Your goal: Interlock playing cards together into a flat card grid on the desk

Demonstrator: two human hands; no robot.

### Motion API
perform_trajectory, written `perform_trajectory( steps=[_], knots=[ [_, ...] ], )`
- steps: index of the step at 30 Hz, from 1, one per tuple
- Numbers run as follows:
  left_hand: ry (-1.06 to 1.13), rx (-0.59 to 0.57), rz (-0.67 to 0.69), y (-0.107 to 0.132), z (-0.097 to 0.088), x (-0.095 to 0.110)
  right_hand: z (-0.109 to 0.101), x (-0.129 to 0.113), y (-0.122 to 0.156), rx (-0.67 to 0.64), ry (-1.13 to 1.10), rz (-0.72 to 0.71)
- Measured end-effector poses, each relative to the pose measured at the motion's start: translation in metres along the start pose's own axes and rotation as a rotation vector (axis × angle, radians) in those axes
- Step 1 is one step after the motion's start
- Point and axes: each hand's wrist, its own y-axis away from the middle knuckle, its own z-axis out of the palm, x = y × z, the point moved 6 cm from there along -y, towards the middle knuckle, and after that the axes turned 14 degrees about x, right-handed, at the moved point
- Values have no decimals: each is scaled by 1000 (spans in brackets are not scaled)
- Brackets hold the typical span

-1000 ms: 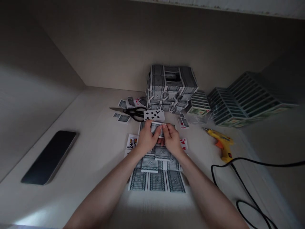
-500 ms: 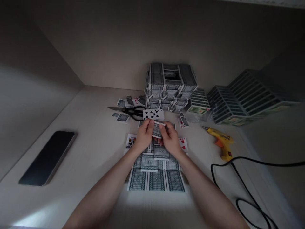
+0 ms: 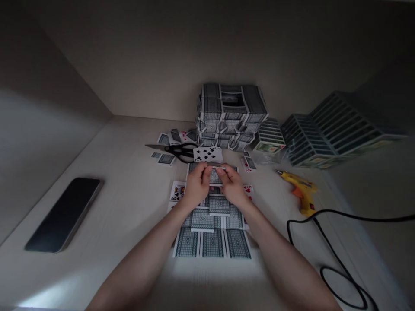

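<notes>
Between both hands is a playing card, its patterned back toward me. My left hand pinches its left side with thumb and fingers. On the right side my right hand grips it the same way. Below the hands lies a layout of playing cards, back side up, with some folded cards resting on top. A king card shows at the left and a heart card at the right, partly covered. Just beyond the hands sits a face-up spade card.
Black-handled scissors and cut card pieces lie at the back left. Behind stands a box built of cards. Stacked card packs are at the right, near a yellow glue gun with a black cord. A phone lies left.
Both hands have tilted the held card straighter, so its top edge now looks nearly level. The hands stay in almost the same place; the view has shifted slightly.
</notes>
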Motion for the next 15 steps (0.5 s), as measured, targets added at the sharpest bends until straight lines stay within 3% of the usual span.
perform_trajectory(
  steps=[5,11,15],
  knots=[
    [138,-41,-144,2,2,-8,3,-4,3,-8,-28,61],
    [228,-31,-302,3,2,-10,4,-6,6,-28,-32,-2],
    [246,-33,-336,1,3,-11,4,-6,7,-43,-35,-5]
  ],
)
